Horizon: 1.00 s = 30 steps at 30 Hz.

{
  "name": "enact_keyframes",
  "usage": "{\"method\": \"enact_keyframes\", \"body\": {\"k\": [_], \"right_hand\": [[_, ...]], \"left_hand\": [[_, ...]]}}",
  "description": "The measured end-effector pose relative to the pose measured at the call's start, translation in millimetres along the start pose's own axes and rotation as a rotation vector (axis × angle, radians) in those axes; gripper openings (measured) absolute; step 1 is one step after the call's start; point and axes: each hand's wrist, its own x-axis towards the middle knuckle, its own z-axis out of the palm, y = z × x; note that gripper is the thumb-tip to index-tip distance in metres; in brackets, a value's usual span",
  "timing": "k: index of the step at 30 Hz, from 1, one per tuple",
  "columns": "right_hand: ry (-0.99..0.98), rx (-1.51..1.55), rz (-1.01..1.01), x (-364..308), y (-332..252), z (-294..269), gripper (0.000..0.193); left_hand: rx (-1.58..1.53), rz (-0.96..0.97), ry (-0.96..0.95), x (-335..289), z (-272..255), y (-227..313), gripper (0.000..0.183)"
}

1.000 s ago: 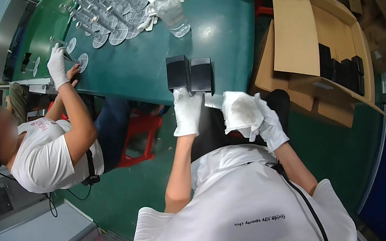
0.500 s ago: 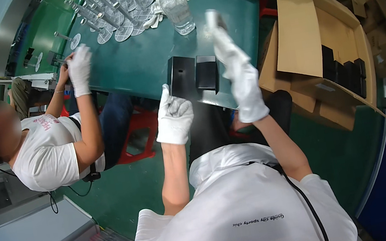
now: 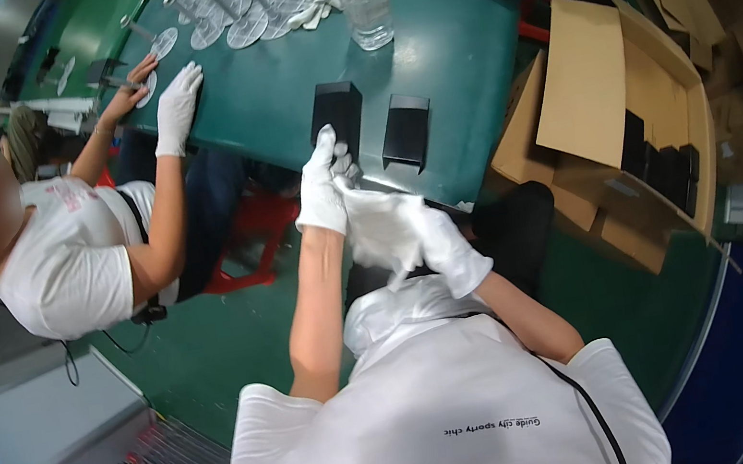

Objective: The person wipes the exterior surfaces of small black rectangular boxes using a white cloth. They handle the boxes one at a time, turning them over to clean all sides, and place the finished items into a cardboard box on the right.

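Observation:
My left hand (image 3: 320,188), in a white glove, is closed on the near end of a black rectangular box (image 3: 335,113) at the table's front edge. Its thumb lies on the box and its fingers curl beside it. My gloved right hand (image 3: 455,253) grips a white cloth (image 3: 384,225), smeared by motion, just below the left hand in front of my lap. Right of the box, a second black piece (image 3: 407,129), open-sided and shorter, lies on the green table (image 3: 266,117), apart from both hands.
A clear bottle (image 3: 367,4) stands farther back beside crumpled white cloths (image 3: 315,0) and several metal posts on round bases (image 3: 247,26). An open carton (image 3: 578,92) with black boxes is at right. A co-worker (image 3: 73,250) sits left, one hand gloved, on a red stool (image 3: 248,247).
My left hand has reached forward and taken hold of the black box. The right hand has swung down and inward with the white cloth. The co-worker's gloved hand has lowered toward the table.

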Motion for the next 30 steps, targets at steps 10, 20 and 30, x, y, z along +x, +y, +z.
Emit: {"method": "enact_keyframes", "body": {"k": [10, 20, 30], "right_hand": [[0.299, 0.825, -0.011, -47, -22, -93, 0.062], [0.584, -0.226, -0.383, 18, -92, -79, 0.044], [0.261, -1.796, -0.602, 40, -54, -39, 0.045]], "left_hand": [[0.944, 0.506, -0.178, -70, -2, -65, 0.026], [1.499, 1.179, -0.188, -35, 32, -111, 0.003], [1.432, 1.246, -0.230, -26, 13, -130, 0.011]]}}
